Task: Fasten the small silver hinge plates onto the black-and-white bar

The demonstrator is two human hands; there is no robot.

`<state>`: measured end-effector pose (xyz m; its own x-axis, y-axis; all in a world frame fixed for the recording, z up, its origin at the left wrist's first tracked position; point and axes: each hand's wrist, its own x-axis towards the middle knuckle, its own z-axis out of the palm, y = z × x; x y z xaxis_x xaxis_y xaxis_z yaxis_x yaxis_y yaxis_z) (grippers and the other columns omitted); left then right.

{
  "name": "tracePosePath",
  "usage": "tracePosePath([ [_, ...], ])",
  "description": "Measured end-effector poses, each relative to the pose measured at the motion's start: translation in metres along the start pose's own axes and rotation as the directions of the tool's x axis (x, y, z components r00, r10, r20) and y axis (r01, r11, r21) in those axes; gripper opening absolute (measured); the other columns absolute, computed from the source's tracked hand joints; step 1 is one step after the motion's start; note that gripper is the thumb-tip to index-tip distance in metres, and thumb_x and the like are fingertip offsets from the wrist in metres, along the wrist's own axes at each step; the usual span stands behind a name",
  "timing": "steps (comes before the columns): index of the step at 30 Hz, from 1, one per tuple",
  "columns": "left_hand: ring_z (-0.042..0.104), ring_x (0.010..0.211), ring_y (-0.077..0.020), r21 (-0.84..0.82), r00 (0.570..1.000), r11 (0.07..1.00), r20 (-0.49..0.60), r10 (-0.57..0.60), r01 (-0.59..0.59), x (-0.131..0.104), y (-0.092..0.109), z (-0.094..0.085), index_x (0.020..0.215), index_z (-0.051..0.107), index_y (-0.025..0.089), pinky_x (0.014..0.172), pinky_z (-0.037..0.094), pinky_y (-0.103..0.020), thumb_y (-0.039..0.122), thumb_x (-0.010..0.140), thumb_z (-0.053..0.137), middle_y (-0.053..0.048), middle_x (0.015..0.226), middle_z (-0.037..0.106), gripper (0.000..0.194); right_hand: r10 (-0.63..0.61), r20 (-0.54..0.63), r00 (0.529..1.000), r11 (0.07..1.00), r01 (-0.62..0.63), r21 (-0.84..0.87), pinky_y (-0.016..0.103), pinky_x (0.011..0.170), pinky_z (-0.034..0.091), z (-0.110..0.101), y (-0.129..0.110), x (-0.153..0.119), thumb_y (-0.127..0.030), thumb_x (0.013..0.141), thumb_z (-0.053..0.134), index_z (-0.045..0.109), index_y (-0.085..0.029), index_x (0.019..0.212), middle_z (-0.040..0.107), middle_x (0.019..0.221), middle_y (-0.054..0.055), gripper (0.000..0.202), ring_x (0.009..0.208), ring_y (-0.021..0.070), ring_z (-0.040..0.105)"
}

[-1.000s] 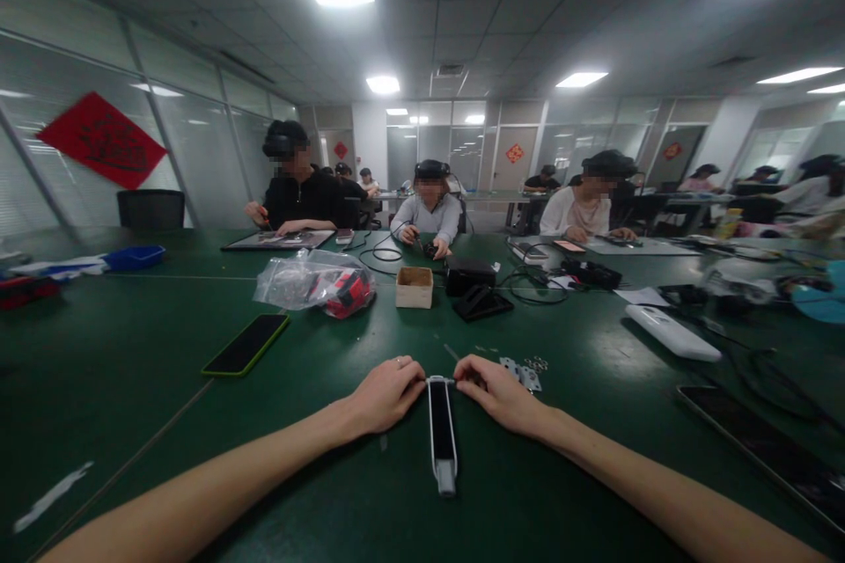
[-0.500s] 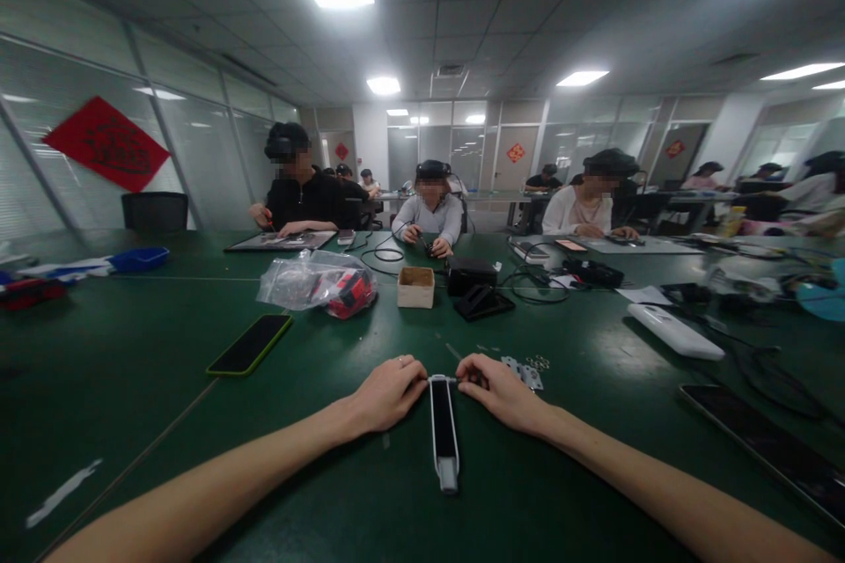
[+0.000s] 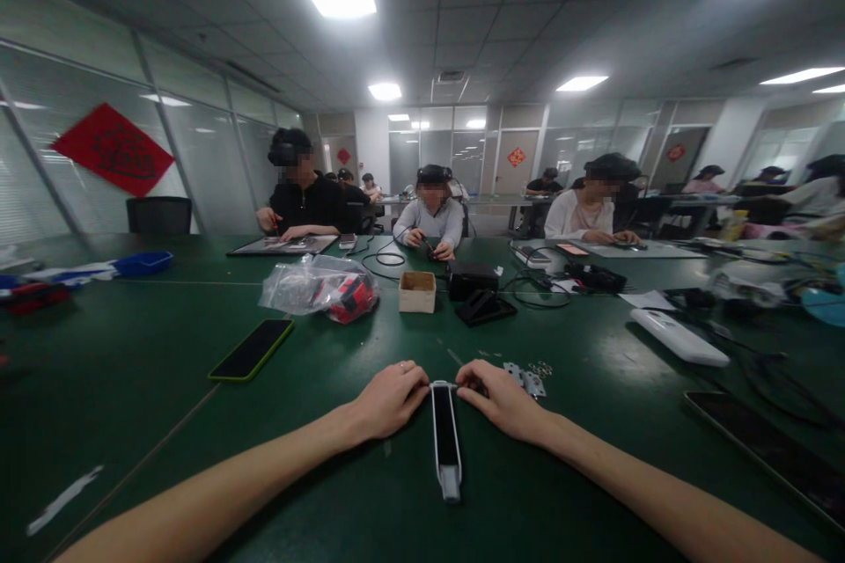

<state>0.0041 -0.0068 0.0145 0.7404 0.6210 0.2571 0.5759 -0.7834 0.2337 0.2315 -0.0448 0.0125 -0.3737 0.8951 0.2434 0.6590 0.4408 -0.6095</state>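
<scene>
A long, narrow device (image 3: 446, 435) with a white rim, a black face and a grey tip at its near end lies lengthwise on the green table in front of me. My left hand (image 3: 394, 400) has its fingers pinched together at the left of the device's far end. At the right of that same end, my right hand (image 3: 500, 396) is closed with thumb and finger pinched. A thin, light rod (image 3: 453, 385) shows between the device and my right fingertips. Whatever sits inside either pinch is too small and hidden to name.
Small metal plates (image 3: 526, 378) and several rings (image 3: 542, 368) lie beyond my right hand. A green-edged phone (image 3: 252, 350) is at left, a dark phone (image 3: 769, 449) at right. Farther back stand a small box (image 3: 417, 292) and a plastic bag (image 3: 290, 286). Co-workers sit opposite.
The whole view has shifted slightly, with everything a little lower in the picture. Both hands stay pinched at the device's far end, with no clear movement relative to it.
</scene>
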Motion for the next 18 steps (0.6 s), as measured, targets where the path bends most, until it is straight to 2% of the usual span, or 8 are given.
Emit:
tracePosePath([
  [18, 0.054, 0.081, -0.0164, -0.002, 1.0, 1.0, -0.014, 0.005, -0.005, -0.0017, -0.0016, 0.0012, 0.094, 0.054, 0.018, 0.071, 0.042, -0.026, 0.023, 0.093, 0.043, -0.003, 0.091, 0.057, 0.012, -0.065, -0.024, 0.998, 0.991, 0.062, -0.119, 0.031, 0.074, 0.047, 0.0028, -0.0096, 0.0021, -0.025, 0.086, 0.054, 0.061, -0.017, 0.096, 0.06, 0.094, 0.006, 0.015, 0.083, 0.0181, 0.055],
])
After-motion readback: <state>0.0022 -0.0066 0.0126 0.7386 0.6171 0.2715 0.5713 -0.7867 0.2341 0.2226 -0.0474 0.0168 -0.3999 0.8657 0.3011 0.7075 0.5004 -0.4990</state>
